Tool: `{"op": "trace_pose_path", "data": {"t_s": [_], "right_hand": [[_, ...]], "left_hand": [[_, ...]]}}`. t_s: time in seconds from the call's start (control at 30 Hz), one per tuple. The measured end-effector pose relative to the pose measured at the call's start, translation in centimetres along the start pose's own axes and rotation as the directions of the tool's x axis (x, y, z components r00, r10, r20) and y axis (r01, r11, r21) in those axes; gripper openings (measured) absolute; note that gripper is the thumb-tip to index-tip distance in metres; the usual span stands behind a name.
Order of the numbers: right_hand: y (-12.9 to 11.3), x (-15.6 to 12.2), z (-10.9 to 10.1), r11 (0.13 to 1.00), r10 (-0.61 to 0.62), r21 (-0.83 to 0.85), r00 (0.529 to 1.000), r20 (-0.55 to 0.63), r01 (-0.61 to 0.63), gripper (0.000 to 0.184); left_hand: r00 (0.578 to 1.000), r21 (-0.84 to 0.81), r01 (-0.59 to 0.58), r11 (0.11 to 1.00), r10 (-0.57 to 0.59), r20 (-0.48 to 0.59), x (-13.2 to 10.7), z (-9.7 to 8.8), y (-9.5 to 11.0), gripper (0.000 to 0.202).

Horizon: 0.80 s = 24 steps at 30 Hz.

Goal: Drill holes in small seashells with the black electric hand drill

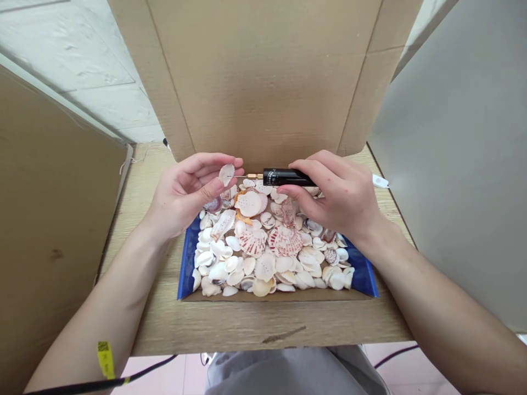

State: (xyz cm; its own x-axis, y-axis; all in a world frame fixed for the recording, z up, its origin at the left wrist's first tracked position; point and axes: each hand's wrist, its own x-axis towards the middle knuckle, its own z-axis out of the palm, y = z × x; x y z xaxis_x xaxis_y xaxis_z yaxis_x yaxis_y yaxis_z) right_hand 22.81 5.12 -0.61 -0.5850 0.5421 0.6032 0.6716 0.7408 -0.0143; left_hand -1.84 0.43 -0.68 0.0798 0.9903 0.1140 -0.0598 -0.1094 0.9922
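Note:
My left hand (187,192) pinches a small pale shell (226,174) between thumb and fingers, held up over the box. My right hand (335,195) grips a black pen-shaped tool (284,176) that lies level, its thin metal tip pointing left and reaching the shell. Below both hands a shallow blue-rimmed cardboard box (187,263) holds several white, pink and striped seashells (267,247), among them two ribbed fan-shaped ones in the middle.
The box's raised cardboard lid (267,77) stands upright behind the hands. It all rests on a light wooden table (247,323). A cardboard panel (49,230) stands at the left, a grey wall at the right. A black cable (82,384) crosses my left forearm.

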Motion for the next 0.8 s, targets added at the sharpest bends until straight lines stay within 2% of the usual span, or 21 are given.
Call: {"op": "trace_pose_path", "data": {"t_s": [0.23, 0.57, 0.8], "right_hand": [[0.04, -0.02, 0.03, 1.0, 0.013, 0.025, 1.0, 0.008, -0.013, 0.03], [-0.05, -0.08, -0.11, 0.998, -0.005, 0.055, 1.0, -0.007, 0.005, 0.028], [0.1, -0.12, 0.02, 0.998, -0.027, 0.055, 0.999, -0.021, 0.028, 0.027]], "left_hand": [[0.998, 0.051, 0.062, 0.997, -0.062, -0.015, -0.2, 0.02, 0.35, 0.027], [0.998, 0.08, 0.058, 0.995, -0.057, -0.017, -0.18, -0.06, 0.28, 0.027], [0.997, 0.071, 0.078, 0.994, -0.079, 0.022, -0.18, -0.09, 0.47, 0.025]]}}
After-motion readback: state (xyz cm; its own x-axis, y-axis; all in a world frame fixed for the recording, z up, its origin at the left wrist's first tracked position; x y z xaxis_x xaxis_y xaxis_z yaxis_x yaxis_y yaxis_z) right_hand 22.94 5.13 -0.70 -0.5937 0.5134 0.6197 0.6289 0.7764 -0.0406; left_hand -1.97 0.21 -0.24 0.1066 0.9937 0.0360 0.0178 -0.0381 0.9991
